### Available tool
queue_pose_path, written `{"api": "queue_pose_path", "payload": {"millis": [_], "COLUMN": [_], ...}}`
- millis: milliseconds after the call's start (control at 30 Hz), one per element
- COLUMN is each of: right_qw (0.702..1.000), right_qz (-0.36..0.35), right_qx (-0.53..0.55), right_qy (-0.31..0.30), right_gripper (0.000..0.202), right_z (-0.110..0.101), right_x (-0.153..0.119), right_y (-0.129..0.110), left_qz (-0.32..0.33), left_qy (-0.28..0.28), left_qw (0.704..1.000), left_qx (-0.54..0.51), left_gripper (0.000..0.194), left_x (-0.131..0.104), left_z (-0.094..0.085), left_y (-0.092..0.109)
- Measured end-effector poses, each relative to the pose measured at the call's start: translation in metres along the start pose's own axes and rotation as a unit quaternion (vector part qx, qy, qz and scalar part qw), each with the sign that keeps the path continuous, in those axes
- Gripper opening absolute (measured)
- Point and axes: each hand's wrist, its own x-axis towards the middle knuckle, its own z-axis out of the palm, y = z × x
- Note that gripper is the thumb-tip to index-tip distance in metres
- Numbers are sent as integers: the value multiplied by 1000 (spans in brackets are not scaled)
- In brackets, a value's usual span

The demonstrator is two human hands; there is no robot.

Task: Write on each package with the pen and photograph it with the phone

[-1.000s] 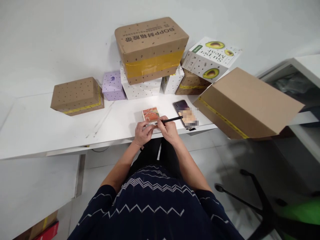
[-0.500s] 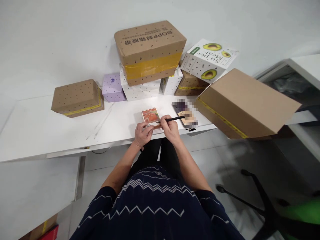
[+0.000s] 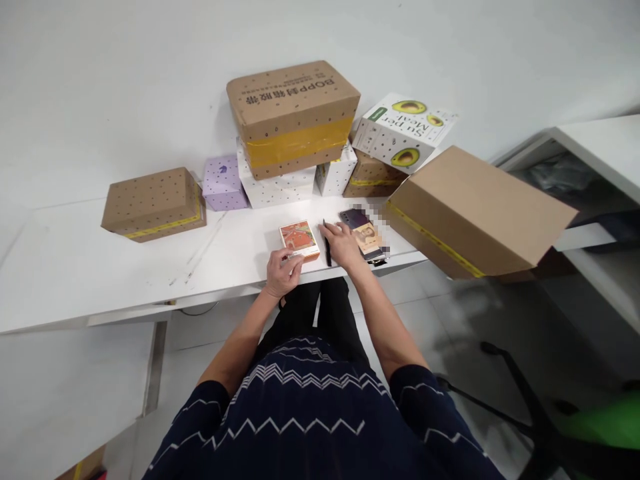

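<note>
The near left corner of the small orange box (image 3: 299,236) is covered by the left hand (image 3: 283,273), and its print is too small to be read. Whether the black pen (image 3: 328,250) is gripped by the right hand (image 3: 343,244) cannot be told. The right side of the phone (image 3: 353,217) is masked by blurred squares. The white box (image 3: 283,189) is partly hidden beneath the large carton (image 3: 295,107). The green object (image 3: 607,427) is blurred and cut off at the right edge.

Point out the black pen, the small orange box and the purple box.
Black pen (image 3: 328,254): head view, lower part of its barrel.
Small orange box (image 3: 299,235): head view, printed top face.
Purple box (image 3: 221,182): head view, dotted face bearing the dark emblem.
</note>
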Motion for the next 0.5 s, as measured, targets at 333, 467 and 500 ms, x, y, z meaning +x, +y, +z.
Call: {"api": "queue_pose_path", "payload": {"millis": [333, 467, 500], "right_qw": [941, 947, 944], "right_qz": [331, 309, 313], "right_qx": [39, 59, 75], "right_qy": [58, 61, 74], "right_gripper": [83, 67, 68], "right_z": [-6, -6, -7], "right_x": [-14, -17, -19], "right_y": [36, 42, 41], "left_qz": [-30, -19, -16], "left_qy": [-24, -6, 1], "left_qw": [999, 1000, 1000], "left_qx": [0, -4, -4], "left_gripper": [16, 17, 18], "left_x": [-4, -6, -6], "left_z": [2, 2, 2], "left_y": [0, 1, 1]}}
